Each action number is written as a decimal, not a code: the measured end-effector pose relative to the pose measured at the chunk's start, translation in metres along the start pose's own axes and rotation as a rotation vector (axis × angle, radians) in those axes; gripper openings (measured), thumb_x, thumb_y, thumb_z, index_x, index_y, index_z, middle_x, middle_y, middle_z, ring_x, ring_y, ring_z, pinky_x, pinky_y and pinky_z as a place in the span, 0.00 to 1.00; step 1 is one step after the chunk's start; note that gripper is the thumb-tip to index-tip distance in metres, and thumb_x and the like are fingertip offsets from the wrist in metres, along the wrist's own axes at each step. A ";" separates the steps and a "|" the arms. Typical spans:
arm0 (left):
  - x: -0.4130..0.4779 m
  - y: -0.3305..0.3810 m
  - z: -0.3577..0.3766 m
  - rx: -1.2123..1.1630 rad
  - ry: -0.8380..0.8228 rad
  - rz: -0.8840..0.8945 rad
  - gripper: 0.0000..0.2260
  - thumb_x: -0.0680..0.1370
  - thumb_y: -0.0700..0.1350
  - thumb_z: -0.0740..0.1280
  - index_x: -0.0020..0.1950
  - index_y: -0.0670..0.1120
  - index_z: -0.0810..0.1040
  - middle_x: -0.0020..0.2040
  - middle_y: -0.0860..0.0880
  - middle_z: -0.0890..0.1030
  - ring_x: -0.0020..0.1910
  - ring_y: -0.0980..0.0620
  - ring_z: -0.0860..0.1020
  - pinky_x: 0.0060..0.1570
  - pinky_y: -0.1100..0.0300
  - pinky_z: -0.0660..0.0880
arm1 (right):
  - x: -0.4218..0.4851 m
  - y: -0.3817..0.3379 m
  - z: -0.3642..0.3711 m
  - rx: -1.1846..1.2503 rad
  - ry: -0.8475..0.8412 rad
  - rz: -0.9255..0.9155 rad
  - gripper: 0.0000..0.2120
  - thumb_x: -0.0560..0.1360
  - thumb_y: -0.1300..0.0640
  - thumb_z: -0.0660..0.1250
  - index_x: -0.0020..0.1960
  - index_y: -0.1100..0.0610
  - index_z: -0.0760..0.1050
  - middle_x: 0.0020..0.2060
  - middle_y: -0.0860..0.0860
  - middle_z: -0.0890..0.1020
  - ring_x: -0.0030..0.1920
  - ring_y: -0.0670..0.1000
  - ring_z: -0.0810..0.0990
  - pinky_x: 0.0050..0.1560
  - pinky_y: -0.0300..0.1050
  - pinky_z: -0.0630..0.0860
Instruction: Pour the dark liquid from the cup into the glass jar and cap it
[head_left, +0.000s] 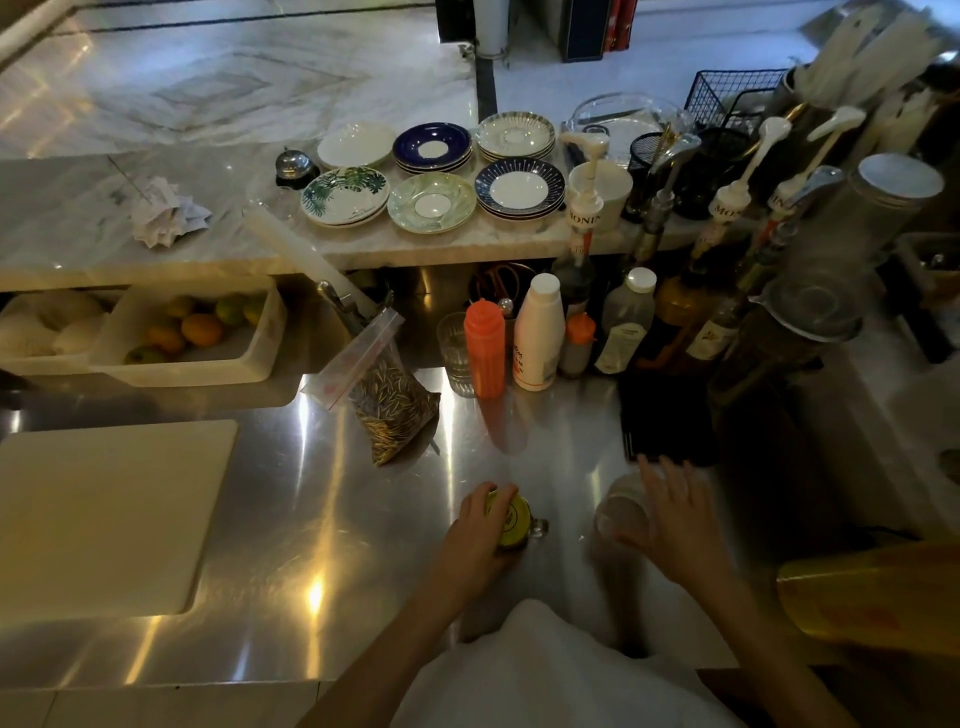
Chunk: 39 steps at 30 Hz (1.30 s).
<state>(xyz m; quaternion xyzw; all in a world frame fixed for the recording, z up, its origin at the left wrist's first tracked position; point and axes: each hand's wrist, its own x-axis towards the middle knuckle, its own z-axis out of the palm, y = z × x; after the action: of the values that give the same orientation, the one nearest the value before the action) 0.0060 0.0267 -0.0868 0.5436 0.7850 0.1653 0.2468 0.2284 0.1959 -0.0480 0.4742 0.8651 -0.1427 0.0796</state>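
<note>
On the steel worktop (322, 519), the left hand (480, 530) is wrapped over the yellow lid (511, 522) of the glass jar (535, 529), fingers curled round the lid's far edge; the jar stands directly under that hand, its glass showing just to the right. The right hand (670, 525) lies spread and released, fingers straight, its thumb side touching the blurred pale cup (623, 506), which sits just left of it. Jar and cup stand near each other, apart.
</note>
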 end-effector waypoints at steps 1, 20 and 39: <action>0.002 0.002 0.000 -0.005 -0.002 0.001 0.37 0.72 0.52 0.73 0.74 0.56 0.55 0.73 0.47 0.60 0.70 0.46 0.63 0.60 0.53 0.72 | 0.001 0.001 0.002 0.096 -0.023 0.024 0.49 0.69 0.36 0.69 0.78 0.55 0.48 0.77 0.58 0.56 0.76 0.59 0.54 0.75 0.54 0.53; 0.095 -0.011 -0.068 -0.118 0.048 -0.179 0.42 0.69 0.49 0.77 0.76 0.51 0.56 0.69 0.43 0.62 0.66 0.41 0.68 0.64 0.50 0.71 | 0.107 -0.092 -0.008 0.380 0.010 -0.060 0.42 0.68 0.42 0.73 0.75 0.54 0.59 0.74 0.53 0.64 0.73 0.55 0.60 0.71 0.51 0.58; 0.116 -0.008 -0.079 -0.050 -0.029 -0.140 0.50 0.68 0.48 0.78 0.79 0.53 0.46 0.78 0.40 0.44 0.77 0.37 0.46 0.73 0.44 0.57 | 0.129 -0.061 -0.025 0.233 -0.067 0.091 0.49 0.70 0.35 0.68 0.78 0.53 0.45 0.78 0.57 0.50 0.77 0.63 0.48 0.74 0.63 0.56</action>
<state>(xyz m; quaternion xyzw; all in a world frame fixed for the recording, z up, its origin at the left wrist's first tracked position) -0.0783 0.1335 -0.0502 0.4833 0.8132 0.1591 0.2825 0.1074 0.2758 -0.0492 0.5141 0.8171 -0.2542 0.0593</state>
